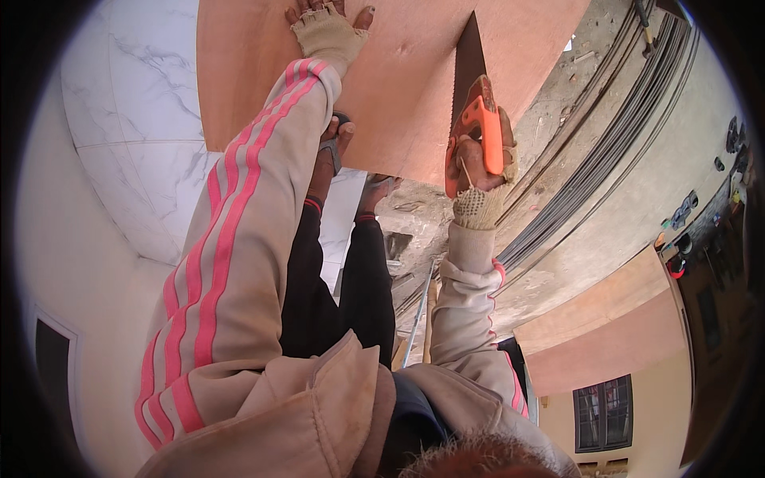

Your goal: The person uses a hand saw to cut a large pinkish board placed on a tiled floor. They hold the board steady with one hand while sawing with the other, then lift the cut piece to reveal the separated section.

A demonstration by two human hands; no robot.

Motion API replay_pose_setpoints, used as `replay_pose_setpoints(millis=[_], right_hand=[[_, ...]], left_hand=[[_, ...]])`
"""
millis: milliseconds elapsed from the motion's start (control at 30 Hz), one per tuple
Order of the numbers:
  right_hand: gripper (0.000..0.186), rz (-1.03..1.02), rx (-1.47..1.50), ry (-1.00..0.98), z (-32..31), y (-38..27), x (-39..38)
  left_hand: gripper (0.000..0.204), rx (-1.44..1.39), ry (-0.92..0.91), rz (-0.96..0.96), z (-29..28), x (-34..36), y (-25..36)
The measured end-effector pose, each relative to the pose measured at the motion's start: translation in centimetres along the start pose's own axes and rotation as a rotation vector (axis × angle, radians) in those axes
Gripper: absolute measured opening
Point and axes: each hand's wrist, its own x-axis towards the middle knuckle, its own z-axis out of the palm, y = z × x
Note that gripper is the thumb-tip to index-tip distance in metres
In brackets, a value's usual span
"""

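Orange-handled handsaw (472, 95) is running lengthwise up from the right hand (482, 171), its grip closed around the handle; left hand (328, 32) is pressing flat, fingers spread, on the plywood sheet (398, 80) near its far edge

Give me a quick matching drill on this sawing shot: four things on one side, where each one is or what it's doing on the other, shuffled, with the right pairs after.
Things:
1. left hand
2. right hand
3. hand saw
4. steel rods

Places or states:
A. lying in a bundle on the dusty ground to the right
B. pressed flat on the plywood sheet, in a fingerless glove
C. closed around the orange saw handle
D. blade in the plywood sheet near its right edge

Pairs: 1-B, 2-C, 3-D, 4-A
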Motion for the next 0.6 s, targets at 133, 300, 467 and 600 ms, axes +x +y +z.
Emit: replay_pose_setpoints(millis=[133,300,467,600], right_hand=[[0.055,0.085,0.106,-0.028,-1.4,-0.3,-3.1],[0.072,0.162,0.233,0.010,-4.4,-0.9,-13.8],[0.062,0.062,0.040,-0.076,-0.7,1.1,1.3],[0.061,0.145,0.048,-0.051,-1.7,0.9,-1.8]], left_hand=[[0.087,0.024,0.135,0.030,2.0,-0.5,-0.9],[0.087,0.046,0.037,-0.020,-0.2,-0.3,-1.5],[0.087,0.027,0.074,0.010,-0.1,0.4,0.7],[0.087,0.014,0.020,0.015,0.6,-0.8,-0.2]])
